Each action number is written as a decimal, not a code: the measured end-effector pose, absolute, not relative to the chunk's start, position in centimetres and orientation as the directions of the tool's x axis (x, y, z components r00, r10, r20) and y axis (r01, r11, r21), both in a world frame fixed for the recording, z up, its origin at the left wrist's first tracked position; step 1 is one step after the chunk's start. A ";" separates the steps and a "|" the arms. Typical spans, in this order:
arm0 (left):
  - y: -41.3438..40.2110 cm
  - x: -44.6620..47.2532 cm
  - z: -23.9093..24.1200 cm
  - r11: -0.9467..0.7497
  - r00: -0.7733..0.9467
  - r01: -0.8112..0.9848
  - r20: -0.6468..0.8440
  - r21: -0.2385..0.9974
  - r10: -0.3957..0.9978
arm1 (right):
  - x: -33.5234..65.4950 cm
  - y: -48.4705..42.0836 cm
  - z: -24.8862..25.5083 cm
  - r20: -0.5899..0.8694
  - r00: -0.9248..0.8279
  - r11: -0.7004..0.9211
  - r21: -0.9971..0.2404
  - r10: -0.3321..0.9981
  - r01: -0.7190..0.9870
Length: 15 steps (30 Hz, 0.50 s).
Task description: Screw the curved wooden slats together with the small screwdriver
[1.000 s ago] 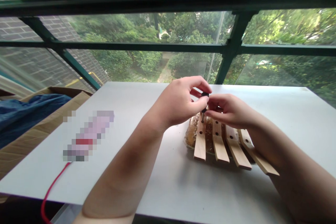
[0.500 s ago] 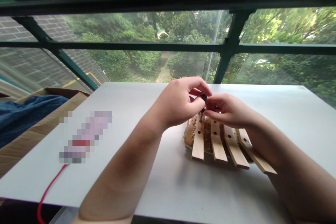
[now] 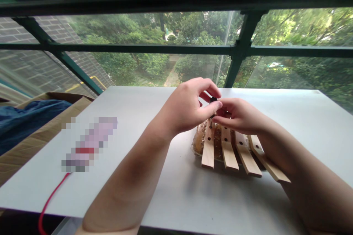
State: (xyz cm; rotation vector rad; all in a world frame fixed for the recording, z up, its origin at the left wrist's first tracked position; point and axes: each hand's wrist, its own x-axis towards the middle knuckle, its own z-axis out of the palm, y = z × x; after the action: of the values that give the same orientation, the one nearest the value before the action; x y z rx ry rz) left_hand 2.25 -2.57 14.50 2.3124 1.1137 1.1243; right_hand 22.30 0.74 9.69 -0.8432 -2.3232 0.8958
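Note:
A small screwdriver with a black handle [image 3: 213, 100] stands nearly upright, its metal shaft meeting a hole in the leftmost wooden strip [image 3: 208, 154]. Curled around the handle is my left hand [image 3: 190, 104], thumb laid across it and fingers arched behind. My right hand [image 3: 237, 115] pinches the screwdriver low on the handle from the other side, fingertips pressed close to my left thumb. Several pale, bent wooden strips with dark holes lie side by side over a brown, amber-coloured lump [image 3: 199, 143] that looks wrapped in clear plastic. My right hand covers the strips' far ends.
The white table [image 3: 165, 191] carries a pixelated pinkish object [image 3: 93, 139] at left, with a red cord [image 3: 52, 194] running off the front edge. A cardboard box [image 3: 46, 128] holding blue cloth [image 3: 30, 115] stands left. Green window bars [image 3: 143, 48] rise behind the table.
My left thumb has slid right across the black handle, and its fingers have lifted slightly. The screwdriver handle appears turned. My right hand and the wooden strips stay nearly in place.

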 end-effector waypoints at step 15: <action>-2.9 2.4 14.5 -0.632 0.422 0.418 0.477 0.652 0.771 | 22.3 0.8 9.9 0.227 -0.708 0.602 -0.723 0.669 0.338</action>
State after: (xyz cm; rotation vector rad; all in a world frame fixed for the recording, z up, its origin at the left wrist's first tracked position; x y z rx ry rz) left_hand 2.39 -2.87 14.51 2.2433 1.0099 1.0874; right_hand 22.34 0.75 9.91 -0.7980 -2.3475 0.9182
